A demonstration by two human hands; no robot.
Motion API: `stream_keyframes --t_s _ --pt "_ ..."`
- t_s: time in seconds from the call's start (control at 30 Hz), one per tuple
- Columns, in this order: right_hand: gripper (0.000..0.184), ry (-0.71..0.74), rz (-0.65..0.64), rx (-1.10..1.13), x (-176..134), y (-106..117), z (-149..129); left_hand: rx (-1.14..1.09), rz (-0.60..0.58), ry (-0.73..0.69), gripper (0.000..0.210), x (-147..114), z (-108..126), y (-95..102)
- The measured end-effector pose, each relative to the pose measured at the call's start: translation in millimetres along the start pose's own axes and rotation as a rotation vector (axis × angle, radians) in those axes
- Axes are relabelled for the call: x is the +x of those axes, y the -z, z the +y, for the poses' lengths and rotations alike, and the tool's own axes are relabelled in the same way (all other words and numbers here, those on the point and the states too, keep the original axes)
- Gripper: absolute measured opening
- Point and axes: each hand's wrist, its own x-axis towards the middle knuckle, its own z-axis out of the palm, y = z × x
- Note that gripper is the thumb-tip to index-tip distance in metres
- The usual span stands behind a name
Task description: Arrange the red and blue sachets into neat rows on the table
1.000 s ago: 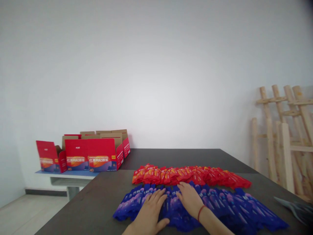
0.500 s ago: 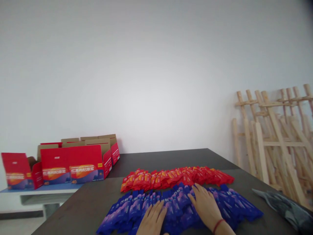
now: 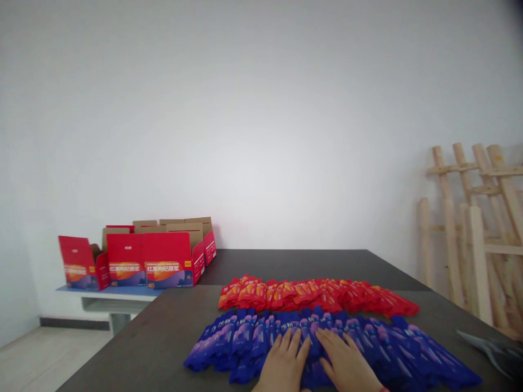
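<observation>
A long overlapping row of blue sachets [image 3: 245, 340] with purple print lies along the near side of the dark table [image 3: 143, 337]. My left hand [image 3: 286, 362] rests palm down on the middle of this row, its fingers stretched out. Just to its right, my right hand [image 3: 345, 359] also lies on the blue sachets, fingers extended and a red band at the wrist. No sachet is visibly gripped by either hand; what is under the palms is hidden. Behind the blue row runs a row of red sachets [image 3: 294, 294] with orange print.
Several open red cartons [image 3: 167, 258] stand at the left on a lower white table [image 3: 98, 302] with a blue top. Pruning shears [image 3: 490, 348] lie near the table's right edge. Wooden easels [image 3: 453, 228] lean against the white wall at the right.
The view has turned left, so things appear further right. My right hand has come closer to my left hand and nearer to me along the blue sachets.
</observation>
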Motion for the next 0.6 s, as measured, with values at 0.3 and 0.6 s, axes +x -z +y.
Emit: stream_keyframes --t_s 0.3,0.6 --pt "0.053 0.139 -0.114 0.056 -26 21 4 -0.022 0.053 0.073 0.088 -1 5 -1.3" --pt "0.057 0.163 0.081 -0.008 -31 -25 22 0.025 0.006 -0.040 0.079 7 2 14.3"
